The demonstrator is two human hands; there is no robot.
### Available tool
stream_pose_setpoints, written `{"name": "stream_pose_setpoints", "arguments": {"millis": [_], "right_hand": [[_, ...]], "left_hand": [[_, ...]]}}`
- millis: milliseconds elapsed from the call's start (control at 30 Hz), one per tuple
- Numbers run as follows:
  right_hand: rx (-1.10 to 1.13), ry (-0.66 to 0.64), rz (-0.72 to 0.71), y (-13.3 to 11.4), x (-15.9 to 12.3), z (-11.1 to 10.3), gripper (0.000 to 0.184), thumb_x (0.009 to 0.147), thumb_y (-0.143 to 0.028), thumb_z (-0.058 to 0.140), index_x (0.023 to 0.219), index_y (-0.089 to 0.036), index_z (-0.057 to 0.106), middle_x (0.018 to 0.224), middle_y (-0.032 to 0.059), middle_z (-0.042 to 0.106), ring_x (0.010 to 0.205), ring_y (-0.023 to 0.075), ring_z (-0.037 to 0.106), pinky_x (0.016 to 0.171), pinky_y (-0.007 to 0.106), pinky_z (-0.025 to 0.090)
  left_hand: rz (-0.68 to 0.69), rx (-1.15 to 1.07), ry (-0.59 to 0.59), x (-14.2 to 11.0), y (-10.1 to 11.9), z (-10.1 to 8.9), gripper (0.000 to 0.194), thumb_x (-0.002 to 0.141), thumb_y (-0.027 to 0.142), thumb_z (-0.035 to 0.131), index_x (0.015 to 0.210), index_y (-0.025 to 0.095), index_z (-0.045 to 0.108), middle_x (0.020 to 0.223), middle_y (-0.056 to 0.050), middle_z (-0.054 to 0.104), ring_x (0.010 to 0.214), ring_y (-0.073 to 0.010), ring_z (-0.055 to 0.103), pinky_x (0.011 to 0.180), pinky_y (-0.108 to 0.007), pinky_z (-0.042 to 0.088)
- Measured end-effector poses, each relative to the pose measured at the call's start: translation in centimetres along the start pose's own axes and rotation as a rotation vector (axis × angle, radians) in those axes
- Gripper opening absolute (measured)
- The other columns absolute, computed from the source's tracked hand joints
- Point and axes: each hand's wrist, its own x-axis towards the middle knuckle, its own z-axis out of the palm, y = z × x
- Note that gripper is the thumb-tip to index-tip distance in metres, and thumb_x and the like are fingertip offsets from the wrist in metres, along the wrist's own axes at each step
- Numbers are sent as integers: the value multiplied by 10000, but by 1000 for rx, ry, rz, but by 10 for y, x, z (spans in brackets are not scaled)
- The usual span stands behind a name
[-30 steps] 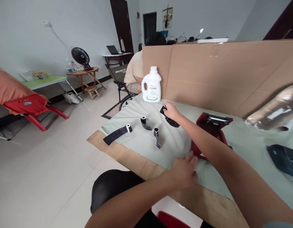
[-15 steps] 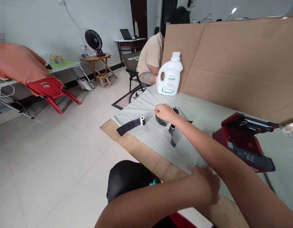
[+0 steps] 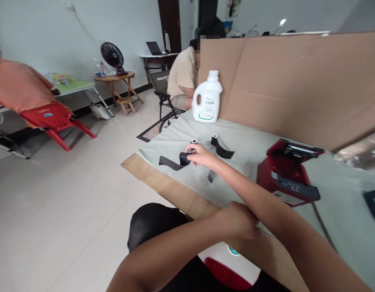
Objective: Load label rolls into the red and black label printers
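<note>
My right hand point(image 3: 201, 157) reaches over the cloth-covered table with its fingers closed on a black ribbon point(image 3: 174, 164), whose loose tail curls out to the left. Just behind the fingertips stands a small roll with a white core point(image 3: 194, 142); whether it belongs to the held ribbon I cannot tell. A second black ribbon roll point(image 3: 223, 151) lies farther right with its strip unrolled. A dark strip end point(image 3: 210, 177) shows below my right wrist. My left hand point(image 3: 240, 221) is bent under my right forearm near the table edge, blurred, its fingers hidden.
A red and black machine point(image 3: 287, 174) with its lid raised sits to the right, its cable running forward. A white jug point(image 3: 207, 99) stands against the tall cardboard panel point(image 3: 291, 81). Two people sit beyond the table, one on a red chair point(image 3: 50, 115).
My right hand has moved left relative to the things on the table and is now at the curled black ribbon. The view has shifted to the right. My left hand stays near the table edge.
</note>
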Motion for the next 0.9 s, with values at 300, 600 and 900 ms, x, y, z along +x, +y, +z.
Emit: {"name": "stream_pose_setpoints", "arguments": {"millis": [300, 600, 900], "right_hand": [[325, 543, -41, 87, -227, -122, 378, 682, -313, 649, 1056, -258, 656, 1094, 66, 742, 932, 256, 712, 737, 356, 576], [66, 550, -95, 139, -286, -160, 334, 702, -361, 721, 1018, -257, 686, 1038, 72, 732, 862, 263, 676, 699, 389, 567], [-201, 716, -49, 175, -239, -179, 265, 768, -305, 592, 998, -230, 700, 1046, 62, 744, 898, 238, 675, 799, 385, 539]], "left_hand": [[93, 84, 134, 17, 24, -16, 334, 968, 353, 531, 1270, 241, 619, 1277, -70, 706, 1050, -260, 718, 828, -340, 561], [68, -48, 487, 41, 35, -18, 477, 878, 331, 691, 1324, 251, 543, 1155, -19, 674, 961, -174, 687, 781, -257, 553], [317, 309, 499, 58, 28, -3, 422, 960, 162, 486, 1295, 324, 683, 913, -3, 690, 833, -134, 686, 734, -230, 563]]}}
